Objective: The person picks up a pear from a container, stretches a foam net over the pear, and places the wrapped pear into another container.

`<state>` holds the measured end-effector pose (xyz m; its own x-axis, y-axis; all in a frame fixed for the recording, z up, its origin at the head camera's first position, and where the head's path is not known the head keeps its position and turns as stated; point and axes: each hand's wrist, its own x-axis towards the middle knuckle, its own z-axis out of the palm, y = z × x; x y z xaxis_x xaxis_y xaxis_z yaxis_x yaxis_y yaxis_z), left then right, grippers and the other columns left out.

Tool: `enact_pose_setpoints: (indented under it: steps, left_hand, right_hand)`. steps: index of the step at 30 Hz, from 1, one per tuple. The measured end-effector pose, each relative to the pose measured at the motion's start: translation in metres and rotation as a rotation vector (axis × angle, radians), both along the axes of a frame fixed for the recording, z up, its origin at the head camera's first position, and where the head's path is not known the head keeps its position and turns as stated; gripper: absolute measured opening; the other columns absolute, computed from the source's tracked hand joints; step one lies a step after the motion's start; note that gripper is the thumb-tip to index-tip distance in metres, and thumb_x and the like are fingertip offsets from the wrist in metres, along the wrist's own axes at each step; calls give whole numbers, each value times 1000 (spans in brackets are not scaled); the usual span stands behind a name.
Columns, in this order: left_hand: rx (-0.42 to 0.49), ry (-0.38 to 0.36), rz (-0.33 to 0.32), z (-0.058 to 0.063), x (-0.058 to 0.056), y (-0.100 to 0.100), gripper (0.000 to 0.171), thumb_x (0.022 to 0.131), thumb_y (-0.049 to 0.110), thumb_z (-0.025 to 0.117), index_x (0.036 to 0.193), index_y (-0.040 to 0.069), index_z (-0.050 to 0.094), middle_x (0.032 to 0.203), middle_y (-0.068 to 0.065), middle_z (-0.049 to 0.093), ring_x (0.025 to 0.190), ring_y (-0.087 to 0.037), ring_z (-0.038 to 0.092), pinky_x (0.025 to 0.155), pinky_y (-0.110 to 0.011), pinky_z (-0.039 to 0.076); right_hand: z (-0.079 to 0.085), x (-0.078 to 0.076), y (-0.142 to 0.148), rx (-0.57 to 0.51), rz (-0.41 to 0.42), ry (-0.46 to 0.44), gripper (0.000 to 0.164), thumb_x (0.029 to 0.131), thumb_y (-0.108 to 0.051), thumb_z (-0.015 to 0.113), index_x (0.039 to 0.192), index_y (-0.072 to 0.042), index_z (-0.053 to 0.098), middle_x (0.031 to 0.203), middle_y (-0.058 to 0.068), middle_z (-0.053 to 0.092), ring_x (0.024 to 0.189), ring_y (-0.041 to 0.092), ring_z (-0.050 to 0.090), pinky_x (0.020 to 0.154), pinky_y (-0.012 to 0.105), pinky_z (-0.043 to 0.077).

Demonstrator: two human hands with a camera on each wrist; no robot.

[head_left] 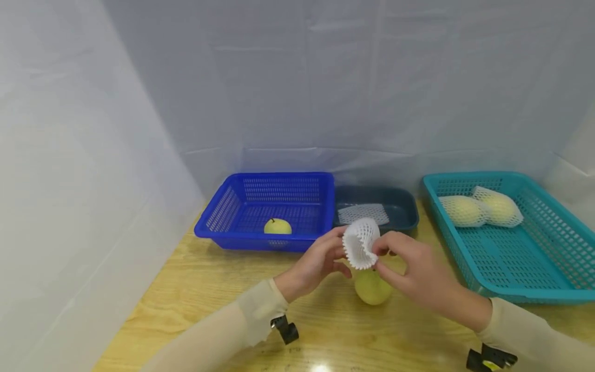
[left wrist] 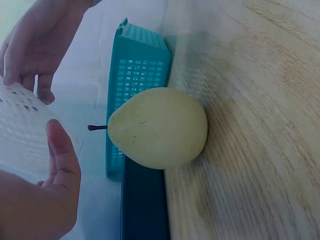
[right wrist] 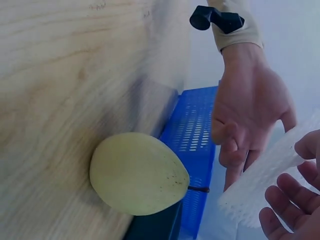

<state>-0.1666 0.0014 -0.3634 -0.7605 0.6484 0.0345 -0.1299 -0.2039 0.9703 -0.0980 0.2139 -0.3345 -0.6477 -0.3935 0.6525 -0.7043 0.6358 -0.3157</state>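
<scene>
A white foam fruit net (head_left: 359, 242) is held above a pale yellow pear (head_left: 373, 288), its mouth spread wide. My right hand (head_left: 423, 266) pinches the net's edge between thumb and fingers. On the other side, my left hand (head_left: 317, 262) has relaxed fingers against the net, the thumb standing away from it. Both wrist views show the pear (left wrist: 157, 127) upright on the table, stem up and bare, below the hands. In the right wrist view the net (right wrist: 270, 175) lies between the two hands, over the pear's stem side.
A blue basket (head_left: 265, 243) with one pear (head_left: 277, 226) stands at the back left. Beside it, a dark tray (head_left: 402, 206) holds flat foam netting (head_left: 364, 213). At the right, a teal basket (head_left: 516, 276) contains two netted pears (head_left: 497, 209). Grey sheeting (head_left: 325, 93) hangs behind.
</scene>
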Motion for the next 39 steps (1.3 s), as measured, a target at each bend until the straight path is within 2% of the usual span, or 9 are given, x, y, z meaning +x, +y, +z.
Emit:
enact_pose_setpoints:
  steps: [8,10,16,22,25,29,32,35,39]
  left_hand:
    - [-14,-15,-51,-3,-3,2,61,97,25,39,157,13,32,148,-11,48,91,-10,63,75,-30,53]
    - [-16,-18,-64,-5,-3,3,63,95,22,40,157,12,32,148,-11,48,95,-8,63,77,-29,52]
    - [21,-23,-38,-7,0,10,54,86,9,48,139,1,47,107,3,62,79,-9,60,67,-27,51]
    - [78,-67,-53,-8,4,10,26,86,9,50,112,12,56,88,5,63,67,-11,56,61,-26,49]
    - [90,-72,-117,-6,6,10,26,87,10,50,112,14,56,90,4,63,65,-11,56,61,-25,50]
    - [78,-59,-215,-5,10,10,27,88,12,50,114,14,54,90,3,63,60,-10,56,60,-24,49]
    - [60,-54,-255,-4,13,11,26,88,12,50,113,13,54,88,3,63,57,-8,55,58,-22,48]
    - [42,-61,-267,-5,14,12,26,89,12,50,115,13,54,85,2,63,55,-7,54,56,-22,47]
    - [19,-64,-260,-7,15,12,29,90,12,50,118,11,53,85,4,64,54,-6,53,56,-22,47]
  right_hand:
    - [-10,9,-2,-28,109,-106,35,83,-2,78,103,-26,62,108,-13,64,100,8,58,84,25,52]
    - [-11,11,-2,-29,117,-130,36,84,-3,78,103,-28,62,111,-13,64,105,9,58,89,26,52]
    - [-16,15,0,-13,92,-146,41,80,2,75,103,-29,63,118,-13,64,112,11,59,93,32,53]
    - [-19,13,4,-136,10,-196,39,91,7,61,116,-23,64,119,-9,63,110,9,56,88,26,48]
    - [-17,9,5,-233,-27,-313,30,103,-4,53,129,-17,58,128,-3,60,114,6,53,86,23,47]
    - [-13,3,6,-379,46,-611,39,110,-22,40,148,-13,44,147,10,51,124,1,50,96,19,46]
    - [-10,1,6,-479,86,-804,46,110,-34,38,150,-11,42,150,12,47,125,2,52,100,20,45]
    - [-9,1,7,-548,92,-855,45,109,-35,43,145,-7,46,138,8,55,116,7,58,97,22,47]
    - [-9,0,9,-655,139,-830,34,106,-21,51,135,-4,50,108,1,60,97,11,59,86,23,51]
